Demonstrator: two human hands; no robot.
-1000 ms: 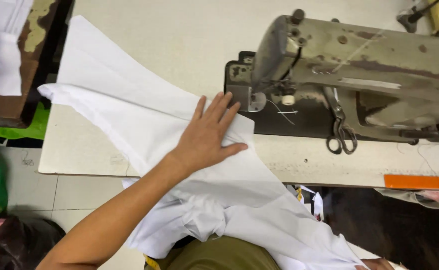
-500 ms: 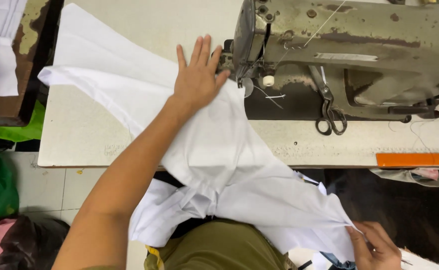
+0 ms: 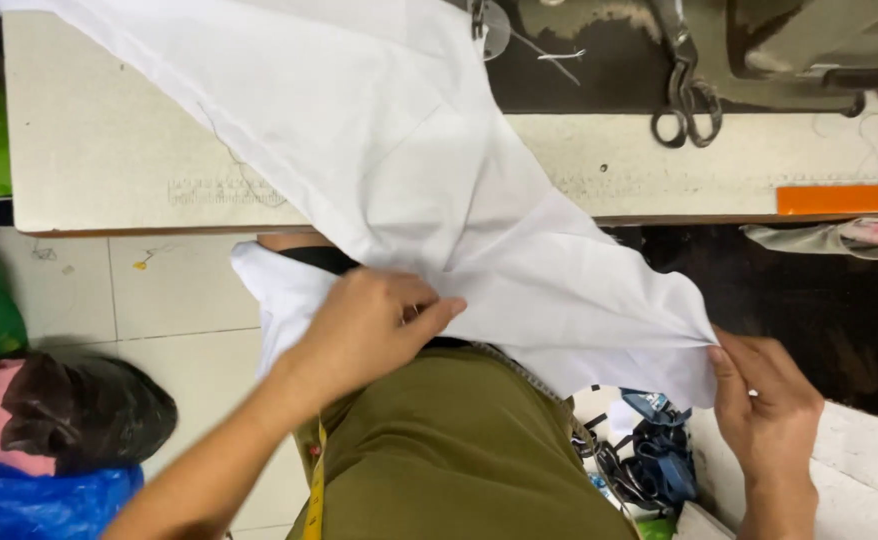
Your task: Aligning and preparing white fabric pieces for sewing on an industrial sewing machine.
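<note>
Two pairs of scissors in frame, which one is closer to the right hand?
The dark pair low down beside the olive-clad lap, just left of the right hand. The other scissors lie up on the sewing table, far from both hands.

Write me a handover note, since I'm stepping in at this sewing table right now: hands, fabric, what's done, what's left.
Left hand: fingers pinching the white fabric at the lap, below the table edge.
Right hand: gripping the fabric's lower right corner, off the table.
Fabric: upper part spread across the sewing table, the rest draped down over the lap.
Scissors lie by the sewing machine base; an orange strip sits at the table's right edge.
Done: fabric is held at two points.
Left: no part visibly under the needle; the needle area is out of view.
</note>
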